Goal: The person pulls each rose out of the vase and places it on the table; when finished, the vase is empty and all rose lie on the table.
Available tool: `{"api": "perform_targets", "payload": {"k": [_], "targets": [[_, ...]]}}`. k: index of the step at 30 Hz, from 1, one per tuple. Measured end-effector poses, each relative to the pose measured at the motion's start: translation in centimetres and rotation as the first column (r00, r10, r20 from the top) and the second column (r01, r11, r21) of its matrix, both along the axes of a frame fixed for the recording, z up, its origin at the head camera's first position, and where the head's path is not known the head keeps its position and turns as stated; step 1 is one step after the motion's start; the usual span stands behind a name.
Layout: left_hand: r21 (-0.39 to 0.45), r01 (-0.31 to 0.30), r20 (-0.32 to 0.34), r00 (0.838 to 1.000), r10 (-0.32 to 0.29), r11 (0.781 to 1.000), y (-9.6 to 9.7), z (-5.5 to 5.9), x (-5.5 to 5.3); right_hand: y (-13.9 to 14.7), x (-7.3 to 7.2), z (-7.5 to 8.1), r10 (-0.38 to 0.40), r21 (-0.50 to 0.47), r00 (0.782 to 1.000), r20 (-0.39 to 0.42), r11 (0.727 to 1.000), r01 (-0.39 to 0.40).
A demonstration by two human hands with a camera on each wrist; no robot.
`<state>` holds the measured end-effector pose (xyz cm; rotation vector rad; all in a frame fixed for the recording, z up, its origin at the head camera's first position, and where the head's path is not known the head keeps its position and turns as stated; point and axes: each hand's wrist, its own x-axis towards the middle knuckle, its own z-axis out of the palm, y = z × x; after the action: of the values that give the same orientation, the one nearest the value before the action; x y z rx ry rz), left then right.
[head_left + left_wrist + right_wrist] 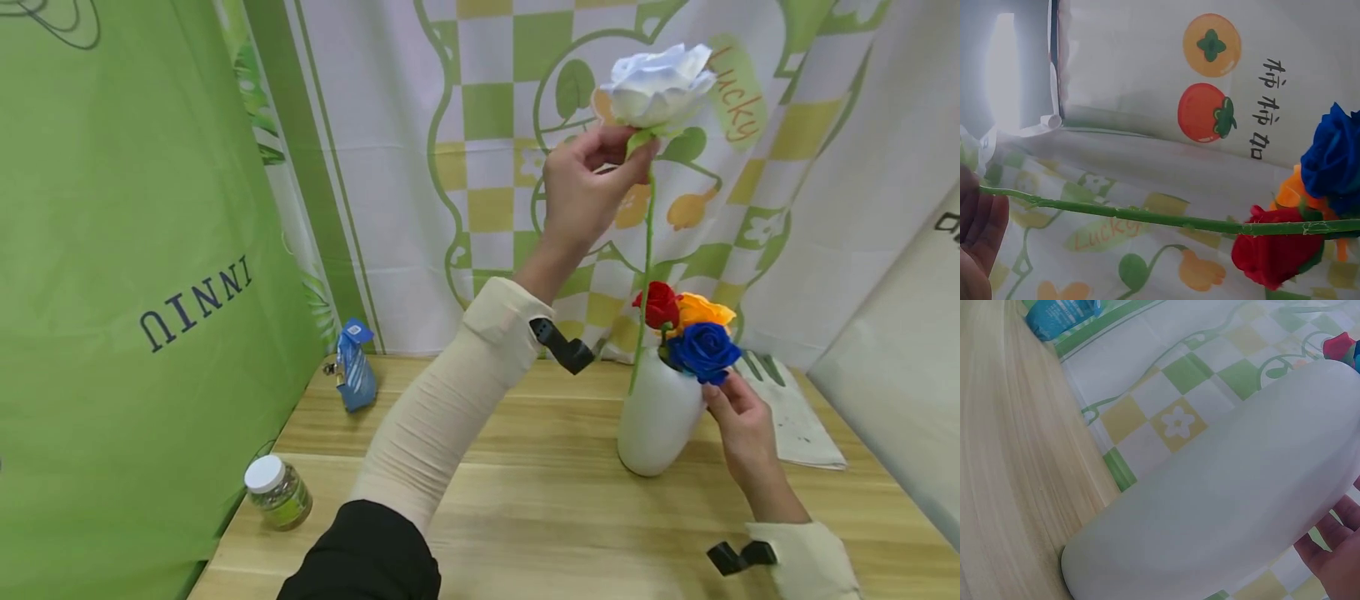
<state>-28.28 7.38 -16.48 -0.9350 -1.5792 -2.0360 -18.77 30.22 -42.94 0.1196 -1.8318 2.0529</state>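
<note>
High over the table, my left hand (592, 179) pinches a white artificial rose (660, 87) just beneath its bloom. Its long green stem (1147, 216) hangs down, the lower end in front of the left side of a white vase (652, 425). Red (660, 305), orange (705, 311) and blue (705, 352) roses stand in the vase mouth. At the vase's upper right side, under the blue rose, my right hand (750, 429) holds the vase with thumb and fingers; the right wrist view shows fingertips (1310, 550) against its wall.
A folded cloth (795, 417) lies behind my right hand. On the wooden table's left side are a blue packet (356, 367) and a white-lidded jar (277, 492). A patterned curtain (487, 167) hangs behind; a green panel (112, 250) bounds the left.
</note>
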Motion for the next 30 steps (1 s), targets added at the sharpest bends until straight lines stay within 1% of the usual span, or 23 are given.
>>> {"api": "perform_targets", "payload": {"k": [2,4,6,9,14,16,18,21,25,27,30], "targets": [[-0.020,-0.035,0.058,0.998,0.036,0.999,-0.1,-1.0,-0.4,0.0,0.0,-0.1,-0.003,-0.005,1.000,-0.009,1.000,0.003],[-0.017,-0.061,0.111,0.992,0.063,0.998,-0.1,-2.0,-0.8,0.0,0.0,-0.2,-0.009,-0.016,1.000,-0.022,1.000,0.009],[-0.012,-0.082,0.171,0.982,0.083,0.997,-0.2,-2.9,-1.2,0.0,0.0,-0.3,-0.008,-0.029,0.999,-0.038,1.000,0.007],[0.006,-0.099,0.243,0.965,0.094,0.995,-0.4,-4.0,-1.8,0.0,-0.1,-0.3,-0.005,-0.046,0.998,-0.055,0.999,0.003],[-0.033,-0.127,0.315,0.940,0.131,0.991,-1.0,-5.3,-2.5,0.0,-0.1,-0.3,0.005,-0.050,0.998,-0.070,0.999,-0.008],[-0.046,-0.121,0.342,0.931,0.130,0.992,-1.1,-5.9,-2.8,0.1,-0.2,-0.3,0.004,-0.039,0.998,-0.069,0.999,-0.007],[-0.046,-0.106,0.378,0.918,0.116,0.993,-1.2,-6.7,-3.2,0.1,-0.2,-0.3,-0.007,-0.030,0.998,-0.059,1.000,0.005],[-0.061,-0.076,0.439,0.894,0.095,0.995,-1.1,-7.9,-3.7,0.2,-0.4,-0.3,-0.016,-0.025,0.999,-0.049,1.000,0.015],[-0.079,-0.074,0.517,0.849,0.104,0.994,-1.2,-9.9,-4.3,0.1,-0.4,-0.3,-0.015,-0.032,0.999,-0.043,0.999,0.014],[-0.067,-0.073,0.550,0.830,0.098,0.995,-1.3,-11.0,-4.7,0.0,-0.4,-0.3,-0.022,-0.035,0.999,-0.046,0.999,0.020],[-0.034,-0.071,0.583,0.809,0.077,0.997,-1.3,-12.6,-5.2,0.0,-0.5,-0.1,-0.033,-0.044,0.998,-0.047,0.999,0.031]]}}
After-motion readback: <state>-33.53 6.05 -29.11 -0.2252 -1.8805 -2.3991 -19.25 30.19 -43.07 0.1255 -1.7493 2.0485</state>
